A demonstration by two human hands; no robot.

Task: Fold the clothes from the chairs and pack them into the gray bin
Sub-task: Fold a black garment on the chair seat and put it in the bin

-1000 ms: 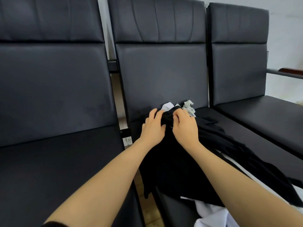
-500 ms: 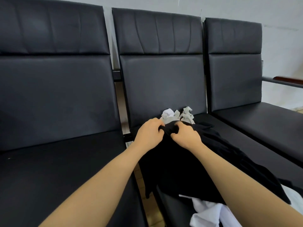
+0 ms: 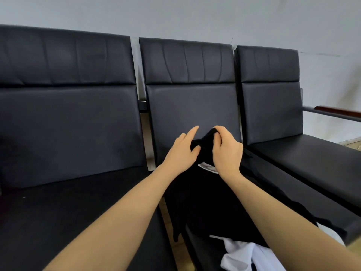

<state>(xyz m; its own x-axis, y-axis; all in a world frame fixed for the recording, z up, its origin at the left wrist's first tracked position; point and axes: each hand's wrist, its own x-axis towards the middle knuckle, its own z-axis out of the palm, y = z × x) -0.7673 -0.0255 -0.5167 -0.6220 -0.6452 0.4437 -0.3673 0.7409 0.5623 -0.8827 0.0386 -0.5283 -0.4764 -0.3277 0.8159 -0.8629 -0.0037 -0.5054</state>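
Nearest, a white garment [image 3: 252,255] runs off the bottom edge, half buried under the black garment [image 3: 207,204] draped over the middle chair [image 3: 191,106]. Its top edge is raised and bunched: the right hand [image 3: 226,151] clenches it, the left hand [image 3: 180,151] pinches it by the thumb, forefinger extended. A pale cloth [image 3: 210,167] peeks out behind, mostly hidden.

A waiting room: linked black chairs [image 3: 191,106] along a plain wall [image 3: 195,16]

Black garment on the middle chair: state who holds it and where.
Both hands hold the black garment: right hand pinches its raised top edge, left hand grips just beside it.
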